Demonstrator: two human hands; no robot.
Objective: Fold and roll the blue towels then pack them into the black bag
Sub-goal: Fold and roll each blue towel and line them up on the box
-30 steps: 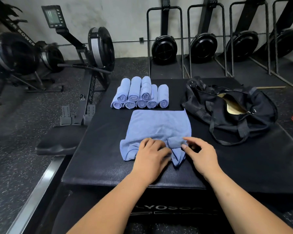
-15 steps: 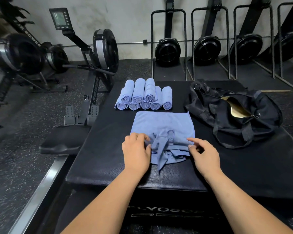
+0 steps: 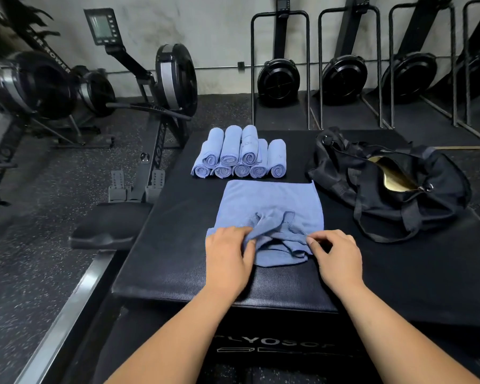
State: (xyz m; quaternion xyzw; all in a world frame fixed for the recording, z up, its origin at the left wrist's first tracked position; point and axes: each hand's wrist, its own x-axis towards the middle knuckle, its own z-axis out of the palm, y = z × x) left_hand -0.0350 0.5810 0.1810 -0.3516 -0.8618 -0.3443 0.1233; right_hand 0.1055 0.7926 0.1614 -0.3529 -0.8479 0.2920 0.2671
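Observation:
A blue towel (image 3: 269, 206) lies spread on the black padded box (image 3: 164, 245), its near edge bunched and wrinkled. My left hand (image 3: 227, 259) pinches the bunched cloth at the towel's near left corner. My right hand (image 3: 336, 256) pinches the near right edge between thumb and fingers. Behind the towel, several rolled blue towels (image 3: 240, 156) are stacked in two layers. The black bag (image 3: 385, 184) lies to the right with its zip open, showing a tan lining.
A rowing machine (image 3: 150, 101) with a monitor stands left of the box, its seat (image 3: 108, 228) close to the box's left edge. More rowers (image 3: 279, 79) stand upright against the back wall. Speckled rubber floor surrounds the box.
The towel's near edge has been gathered back onto the towel and is more bunched. My left hand shifted left to the near left corner; my right hand moved to the near right edge.

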